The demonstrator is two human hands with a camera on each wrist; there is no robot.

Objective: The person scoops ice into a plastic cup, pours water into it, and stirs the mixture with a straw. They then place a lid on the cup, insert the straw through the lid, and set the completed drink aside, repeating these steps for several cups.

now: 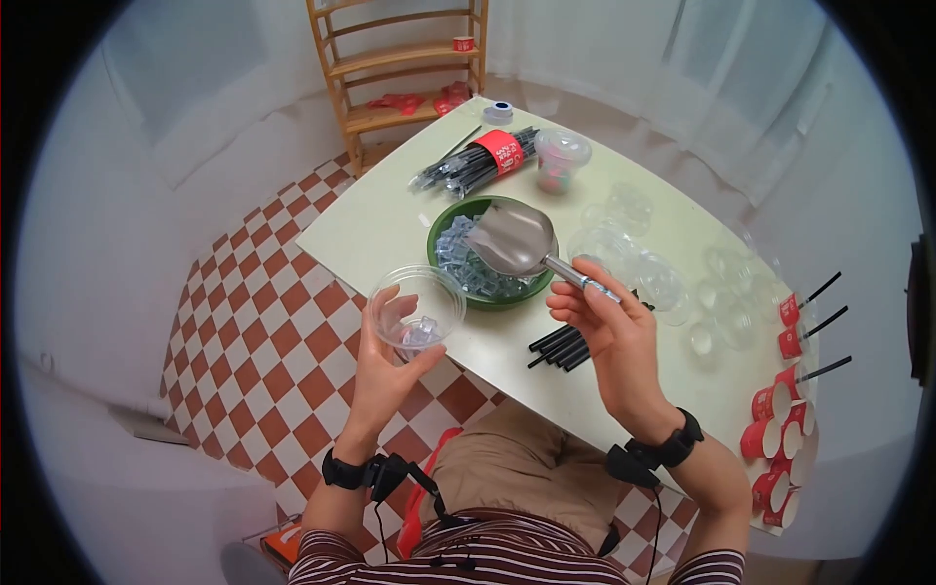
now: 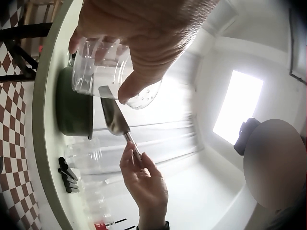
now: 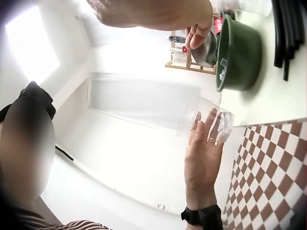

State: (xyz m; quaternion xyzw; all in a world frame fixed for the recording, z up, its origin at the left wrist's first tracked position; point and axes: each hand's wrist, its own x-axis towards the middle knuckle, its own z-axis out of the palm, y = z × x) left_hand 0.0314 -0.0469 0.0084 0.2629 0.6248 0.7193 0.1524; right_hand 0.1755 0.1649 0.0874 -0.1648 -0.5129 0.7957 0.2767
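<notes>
My left hand (image 1: 369, 363) holds a clear plastic cup (image 1: 444, 285) near the table's front edge, with fingers and thumb around its side. A few ice cubes (image 1: 421, 331) lie at the bottom of the cup. My right hand (image 1: 622, 351) grips the handle of a metal ice scoop (image 1: 512, 237). The scoop's blade hangs over a green bowl (image 1: 507, 300) and covers part of it in the head view. Many clear ice cubes (image 1: 458, 258) fill the bowl. In the left wrist view the scoop's tip overlaps the cup's lower side.
Wrapped black straws (image 1: 468, 168) lie at the back beside a lidded clear cup (image 1: 561, 166). Loose black straws (image 1: 561, 347) rest in front of the bowl. Clear plastic lids and cups (image 1: 655, 283) spread to the right. Several red paper cups (image 1: 759, 439) line the right edge.
</notes>
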